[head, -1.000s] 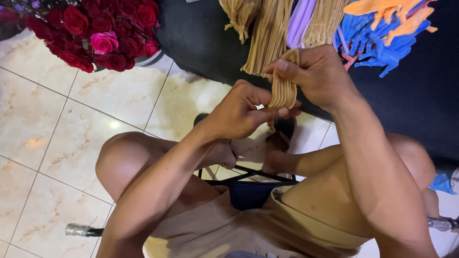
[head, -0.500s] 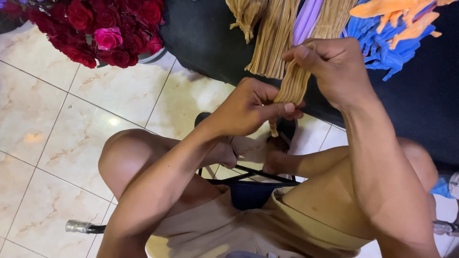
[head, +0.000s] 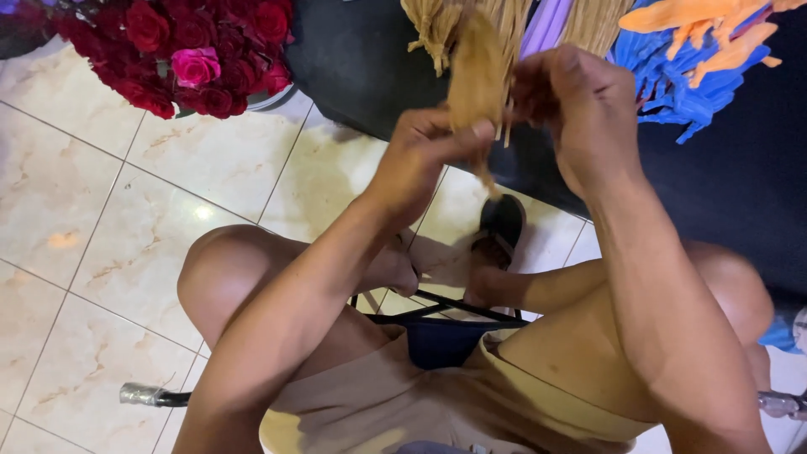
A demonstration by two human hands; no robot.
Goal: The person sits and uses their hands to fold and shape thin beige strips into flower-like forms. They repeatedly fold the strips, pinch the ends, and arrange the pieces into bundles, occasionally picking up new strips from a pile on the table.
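Marble-tiled floor beneath a seated person working tan fibre strands at a dark table.

Left hand (head: 420, 164) pinches a blurred bundle of tan raffia-like strands (head: 476, 71); right hand (head: 580, 118) curls closed beside it, gripping the same strands. Behind the bundle hang more tan, purple (head: 546, 29) and blue-orange tassels (head: 689, 59); red roses (head: 181, 50) sit far left. Bundle looks partly formed, ends loose.

Bare arms and bare knees here, tan shorts (head: 504, 403) on the person, a dark sandal (head: 503, 225) on one foot.
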